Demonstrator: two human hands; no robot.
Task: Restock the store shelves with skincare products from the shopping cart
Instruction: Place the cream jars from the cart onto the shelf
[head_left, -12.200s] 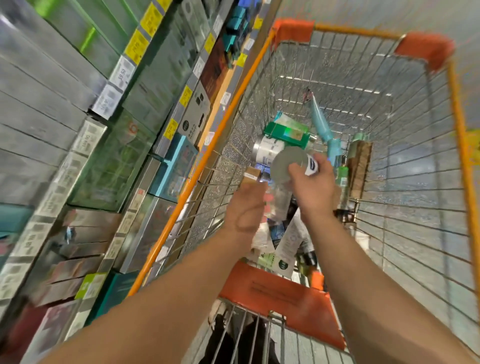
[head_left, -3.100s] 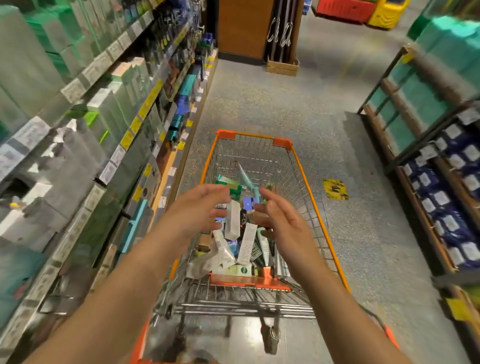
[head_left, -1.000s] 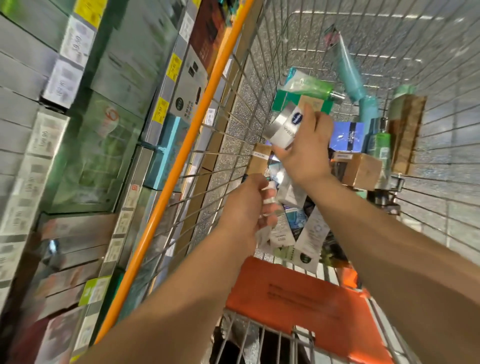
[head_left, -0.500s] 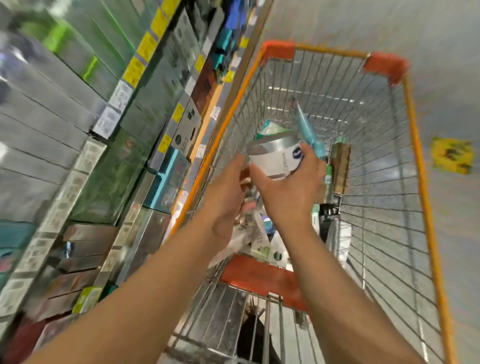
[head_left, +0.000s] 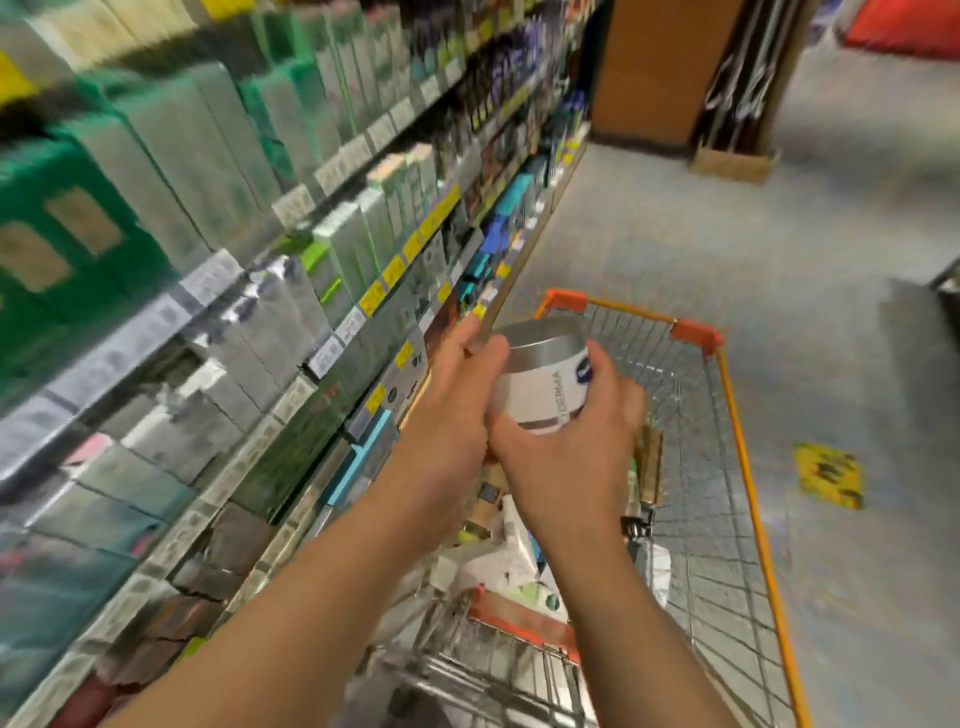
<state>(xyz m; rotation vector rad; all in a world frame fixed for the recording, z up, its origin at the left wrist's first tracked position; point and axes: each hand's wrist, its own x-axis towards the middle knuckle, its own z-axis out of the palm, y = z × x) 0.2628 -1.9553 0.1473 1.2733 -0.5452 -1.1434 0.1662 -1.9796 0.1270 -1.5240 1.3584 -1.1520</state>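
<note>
And the jar (head_left: 543, 382) is up and out of the cart (head_left: 727, 395) now, where half a second ago it was only just clearing the pile of products, and a second ago the right hand was still down among the boxes closing on it. The right hand (head_left: 563, 467) cups the white, silver-lidded jar from below and the side, fingers wrapped round its body, while the left hand (head_left: 452, 410) has come across to meet it, fingers curled against the jar's left side near the lid, so both hands hold it above the cart's near-left corner. The view has lifted too: the shelves (head_left: 332, 249) on the left now run away down the aisle, blurred, with boxed products and yellow price tags along their edges. That reads as the pick finished and the search for a slot begun; which shelf suits this jar cannot be told from here. Plenty remains in the cart under the forearms, tubes and packets (head_left: 498, 561) heaped at the near end, so the restocking looks far from done. The yellow floor marker (head_left: 828, 475) sits well off to the cart's right.
</note>
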